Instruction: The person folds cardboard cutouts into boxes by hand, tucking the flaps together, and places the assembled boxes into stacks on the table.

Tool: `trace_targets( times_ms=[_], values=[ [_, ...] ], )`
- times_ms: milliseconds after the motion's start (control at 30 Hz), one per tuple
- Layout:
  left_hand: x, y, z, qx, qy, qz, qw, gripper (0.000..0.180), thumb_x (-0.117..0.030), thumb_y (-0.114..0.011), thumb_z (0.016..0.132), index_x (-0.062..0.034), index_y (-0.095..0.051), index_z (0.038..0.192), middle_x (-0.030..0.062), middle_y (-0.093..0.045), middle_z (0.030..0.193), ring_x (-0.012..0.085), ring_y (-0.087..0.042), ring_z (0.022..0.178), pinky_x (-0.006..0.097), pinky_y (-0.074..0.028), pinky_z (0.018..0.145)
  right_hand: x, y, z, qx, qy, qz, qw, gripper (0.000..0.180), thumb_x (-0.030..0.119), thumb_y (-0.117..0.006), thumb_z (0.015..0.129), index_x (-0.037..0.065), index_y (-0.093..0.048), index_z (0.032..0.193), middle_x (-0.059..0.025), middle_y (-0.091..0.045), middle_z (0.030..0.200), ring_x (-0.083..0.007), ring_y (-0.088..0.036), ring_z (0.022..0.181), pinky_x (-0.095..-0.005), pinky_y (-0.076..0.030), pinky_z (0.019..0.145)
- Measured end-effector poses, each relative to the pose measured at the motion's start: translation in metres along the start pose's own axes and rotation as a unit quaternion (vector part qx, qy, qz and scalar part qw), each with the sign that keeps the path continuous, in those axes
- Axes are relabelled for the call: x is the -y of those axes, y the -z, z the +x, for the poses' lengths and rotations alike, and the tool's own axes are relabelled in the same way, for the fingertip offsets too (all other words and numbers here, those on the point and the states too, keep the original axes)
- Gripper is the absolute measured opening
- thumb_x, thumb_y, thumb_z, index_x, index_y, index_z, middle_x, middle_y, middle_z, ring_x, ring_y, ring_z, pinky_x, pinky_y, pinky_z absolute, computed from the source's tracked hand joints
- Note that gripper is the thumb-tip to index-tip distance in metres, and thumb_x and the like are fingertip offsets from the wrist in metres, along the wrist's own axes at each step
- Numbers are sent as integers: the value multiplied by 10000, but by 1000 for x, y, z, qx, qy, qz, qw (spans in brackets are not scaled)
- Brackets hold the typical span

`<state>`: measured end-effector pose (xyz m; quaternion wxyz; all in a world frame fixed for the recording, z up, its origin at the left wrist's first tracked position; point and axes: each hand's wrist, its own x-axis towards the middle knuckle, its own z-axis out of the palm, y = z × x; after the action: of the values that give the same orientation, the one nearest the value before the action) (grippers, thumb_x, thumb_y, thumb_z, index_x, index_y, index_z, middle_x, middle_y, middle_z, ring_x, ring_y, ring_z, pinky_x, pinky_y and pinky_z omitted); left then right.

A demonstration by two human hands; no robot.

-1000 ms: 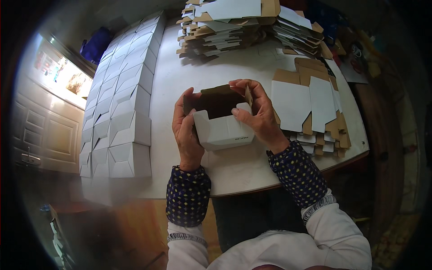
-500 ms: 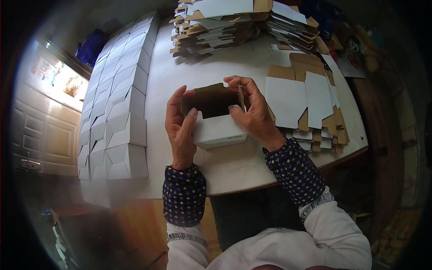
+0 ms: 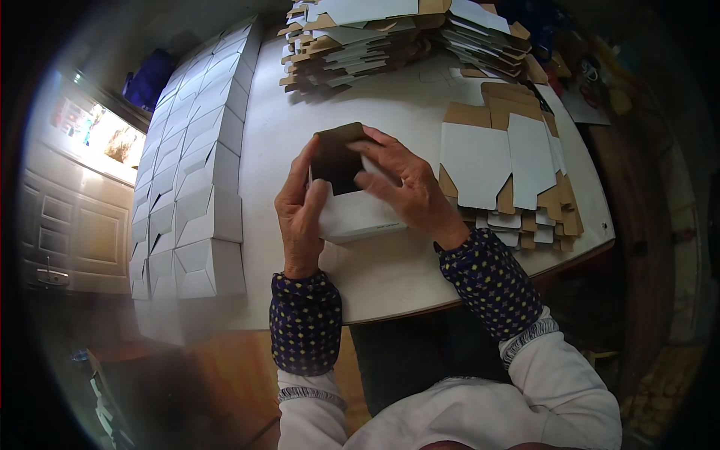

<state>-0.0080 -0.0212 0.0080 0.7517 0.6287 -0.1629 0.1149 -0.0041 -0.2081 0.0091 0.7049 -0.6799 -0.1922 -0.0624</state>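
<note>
The person holds a white box [image 3: 360, 214] in front of the body, near the close edge of the white table [image 3: 300, 112]; whether its base touches the table, I cannot tell. Its long axis goes from left to right, across the person and roughly along the table's near edge, with the right end turned slightly farther away. The open mouth points upward and somewhat toward the person, so I can look into the dark brown inside [image 3: 337, 154]. The left hand [image 3: 298, 214] pinches the left end, with the thumb on the front wall and the fingers along the side. The right hand [image 3: 421, 199] is bent over the right end, its fingers and thumb blurred around a white flap [image 3: 377, 171], which leans inward over the mouth; I cannot tell if it pinches this flap or only presses on it. On the person's left, closed white boxes [image 3: 199, 176] stand in long rows. On the right lies a pile of flat cartons [image 3: 475, 169], white and brown, and at the far side there is a higher stack of folded cartons [image 3: 356, 52].
</note>
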Motion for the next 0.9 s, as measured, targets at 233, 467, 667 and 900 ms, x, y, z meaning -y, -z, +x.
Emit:
trace_targets(
  times_ms=[233,467,667,900],
  values=[
    [-6,-3,-2,6,37,27,999,460,1,-540,902,-81,-640,1343,115,-603,1425,275,-516,1336,379,-362,1173,-9,-2,2,-16,87,-64,994,476,30,-633,895,75,-572,1365,-72,-685,1229,-133,-606,1004,-268,-434,974],
    [-4,0,2,3,39,16,999,484,11,-490,880,-67,-678,1319,111,-589,1440,276,-495,1359,391,-355,1169,-11,2,1,13,69,29,997,421,31,-613,842,75,-649,1259,-78,-644,1309,-192,-559,1182,-334,-409,1069],
    [1,11,4,68,42,42,996,484,4,-496,863,-64,-698,1297,112,-581,1439,281,-495,1353,401,-362,1153,-5,-2,0,37,68,-61,995,385,36,-629,811,90,-700,1186,-78,-596,1388,-230,-502,1302,-387,-382,1123],
    [-3,2,1,65,70,66,993,442,-53,-582,883,-64,-696,1309,118,-575,1443,287,-499,1343,406,-365,1155,-2,-2,0,17,4,-94,995,405,28,-639,814,97,-706,1208,-82,-585,1412,-246,-502,1327,-390,-387,1137]
  ],
)
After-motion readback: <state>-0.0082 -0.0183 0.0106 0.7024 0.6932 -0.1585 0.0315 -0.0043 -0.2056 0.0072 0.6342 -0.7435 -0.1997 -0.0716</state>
